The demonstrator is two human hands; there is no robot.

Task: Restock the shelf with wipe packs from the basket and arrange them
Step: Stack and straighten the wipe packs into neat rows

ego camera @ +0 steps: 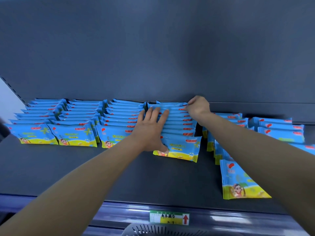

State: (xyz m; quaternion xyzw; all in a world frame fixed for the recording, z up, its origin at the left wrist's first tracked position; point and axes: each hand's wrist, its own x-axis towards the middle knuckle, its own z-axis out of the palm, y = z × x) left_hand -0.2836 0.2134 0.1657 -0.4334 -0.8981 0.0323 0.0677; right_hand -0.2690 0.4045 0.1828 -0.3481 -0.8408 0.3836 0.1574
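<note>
Blue and yellow wipe packs stand in rows on the dark shelf. My left hand lies spread over the top edges of the fourth row of packs, its thumb against the front pack. My right hand is at the back of the same row, fingers pinched on the right end of the rearmost pack. A looser row of packs runs forward on the right, partly behind my right forearm. The basket shows only its grey rim at the bottom edge.
Three tidy rows of packs fill the shelf's left part. More packs lie stacked at the far right. A green and yellow price tag sits on the shelf's front rail. The shelf's back panel rises directly behind the rows.
</note>
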